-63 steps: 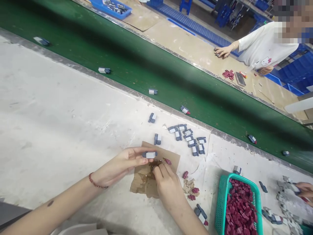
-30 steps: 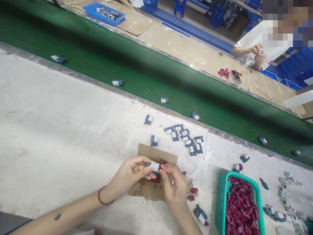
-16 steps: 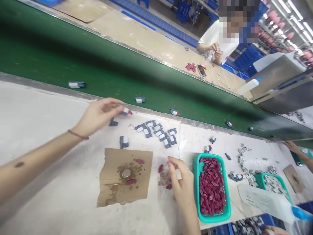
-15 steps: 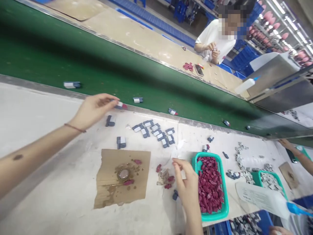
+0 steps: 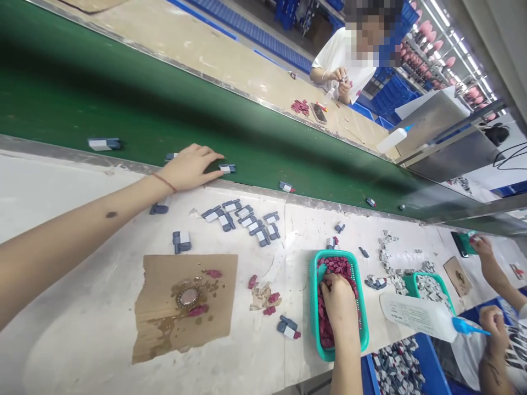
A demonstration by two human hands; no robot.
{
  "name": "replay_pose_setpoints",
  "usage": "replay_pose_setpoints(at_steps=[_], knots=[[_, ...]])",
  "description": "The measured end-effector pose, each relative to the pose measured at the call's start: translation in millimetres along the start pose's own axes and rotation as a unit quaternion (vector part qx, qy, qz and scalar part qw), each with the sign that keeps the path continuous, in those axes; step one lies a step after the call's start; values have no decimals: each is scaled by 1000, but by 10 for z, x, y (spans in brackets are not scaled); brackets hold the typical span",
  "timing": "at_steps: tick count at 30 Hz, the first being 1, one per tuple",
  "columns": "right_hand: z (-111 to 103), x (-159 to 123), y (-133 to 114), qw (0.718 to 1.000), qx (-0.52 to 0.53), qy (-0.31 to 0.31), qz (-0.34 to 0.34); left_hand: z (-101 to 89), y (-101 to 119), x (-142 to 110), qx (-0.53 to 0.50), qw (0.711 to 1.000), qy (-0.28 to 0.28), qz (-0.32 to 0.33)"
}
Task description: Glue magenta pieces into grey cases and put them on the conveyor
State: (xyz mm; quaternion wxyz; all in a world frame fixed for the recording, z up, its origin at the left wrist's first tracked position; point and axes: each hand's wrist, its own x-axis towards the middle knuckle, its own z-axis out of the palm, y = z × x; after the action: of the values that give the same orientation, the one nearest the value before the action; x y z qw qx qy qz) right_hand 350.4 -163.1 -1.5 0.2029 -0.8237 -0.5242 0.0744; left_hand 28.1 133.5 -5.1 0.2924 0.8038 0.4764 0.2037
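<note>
My left hand [image 5: 195, 167] reaches over the near edge of the green conveyor belt [image 5: 53, 104], thumb and forefinger apart on either side of a grey-and-white plastic part [image 5: 226, 168]. Another grey part [image 5: 171, 157] lies partly hidden behind that hand. My right hand [image 5: 341, 299] is down in the green basket [image 5: 315, 307] of small dark red plastic pieces [image 5: 338, 265]. Its fingers are curled, their tips hidden among the pieces. Left of the basket, a grey-and-white part with a red end [image 5: 289, 328] rests on the table.
Several grey-and-white parts [image 5: 247, 222] lie beside the belt. A wet cardboard sheet [image 5: 156, 280] holds a round cap [image 5: 189, 297] and red pieces. At right are a white bottle [image 5: 415, 315], a blue bin [image 5: 436, 365] and a co-worker's hands. Another person [image 5: 343, 55] sits across the belt.
My left hand has let go of a grey-and-white part with a red end and moved right to another on the belt. My right hand has gone from beside the basket into it.
</note>
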Motion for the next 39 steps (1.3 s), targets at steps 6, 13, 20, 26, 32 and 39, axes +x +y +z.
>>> replay_pose_setpoints(at_steps=[6,13,20,26,32,39], knots=[[-150,18,-120,990,126,-38,46,143,105,109,-66,998,-1,-18],[-125,-75,-517,915,374,-30,149,120,256,-393,-409,897,-23,-164],[482,-153,-1247,915,379,-135,-23,45,367,-1325,-588,756,-73,-278],[894,-274,-1664,899,272,-191,-285,14,279,-1801,-634,696,69,-331],[1049,-312,-1791,866,107,-169,-458,95,327,-2056,-586,738,87,-324],[1083,-349,-1823,863,63,-133,-483,222,387,-2181,-435,848,79,-292]])
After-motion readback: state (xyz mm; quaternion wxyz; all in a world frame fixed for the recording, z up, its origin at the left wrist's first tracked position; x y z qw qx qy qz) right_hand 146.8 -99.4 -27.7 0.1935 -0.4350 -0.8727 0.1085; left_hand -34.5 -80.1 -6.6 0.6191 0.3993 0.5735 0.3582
